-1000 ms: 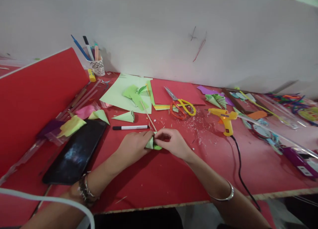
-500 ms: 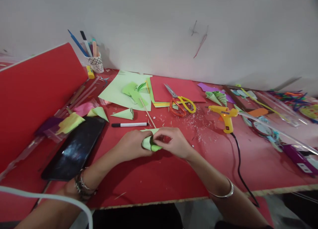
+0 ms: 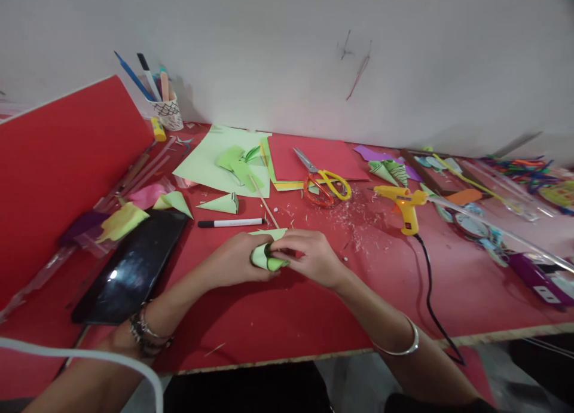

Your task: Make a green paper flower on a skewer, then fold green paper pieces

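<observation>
A rolled piece of light green paper is held above the red table, its open end facing me. My left hand is wrapped round its left side. The fingers of my right hand pinch the paper's right edge, partly inside the roll. Just beyond the hands lie a white marker with a black cap, a thin wooden stick and a green paper cone.
Scissors rest on red sheets at the back. A yellow glue gun with a black cord stands to the right. On the left are a black phone or tablet, a pen cup and a large red board.
The whole view has shifted slightly, so things appear a little further left. Both hands still hold the green paper, and the right fingers have moved slightly at its edge.
</observation>
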Action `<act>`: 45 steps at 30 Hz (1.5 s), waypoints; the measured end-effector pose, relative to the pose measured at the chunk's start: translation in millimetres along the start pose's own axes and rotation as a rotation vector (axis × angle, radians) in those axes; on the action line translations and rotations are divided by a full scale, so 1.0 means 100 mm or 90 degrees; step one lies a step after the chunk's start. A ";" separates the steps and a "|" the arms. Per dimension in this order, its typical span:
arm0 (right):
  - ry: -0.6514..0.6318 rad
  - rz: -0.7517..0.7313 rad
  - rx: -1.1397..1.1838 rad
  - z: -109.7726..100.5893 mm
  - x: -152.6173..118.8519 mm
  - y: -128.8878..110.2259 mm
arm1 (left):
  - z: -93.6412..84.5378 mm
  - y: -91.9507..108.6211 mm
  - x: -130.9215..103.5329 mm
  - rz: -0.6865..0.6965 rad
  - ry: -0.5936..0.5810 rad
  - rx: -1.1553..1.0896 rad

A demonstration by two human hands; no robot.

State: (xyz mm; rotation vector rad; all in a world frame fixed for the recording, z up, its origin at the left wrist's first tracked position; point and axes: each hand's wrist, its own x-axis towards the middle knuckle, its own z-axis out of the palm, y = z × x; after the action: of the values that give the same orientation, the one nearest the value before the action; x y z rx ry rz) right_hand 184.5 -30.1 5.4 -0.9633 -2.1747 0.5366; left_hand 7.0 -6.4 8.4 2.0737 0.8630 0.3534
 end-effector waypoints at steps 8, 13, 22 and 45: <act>-0.045 -0.021 -0.055 -0.05 0.01 -0.05 | 0.00 0.03 0.00 0.032 0.000 -0.064; -0.074 -0.040 -0.120 -0.09 0.01 -0.07 | -0.03 0.03 -0.01 0.026 -0.041 -0.072; -0.068 -0.111 -0.153 -0.12 0.00 -0.12 | -0.09 -0.01 -0.01 0.041 -0.133 -0.169; -0.004 0.032 0.012 -0.11 0.00 -0.19 | -0.06 0.03 -0.02 0.124 0.040 -0.009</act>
State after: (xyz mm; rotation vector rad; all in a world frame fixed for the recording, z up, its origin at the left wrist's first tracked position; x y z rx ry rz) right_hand 183.4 -41.1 24.1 -1.0099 -2.1513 0.5838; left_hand 4.2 -5.5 14.3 2.1495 0.6940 0.5298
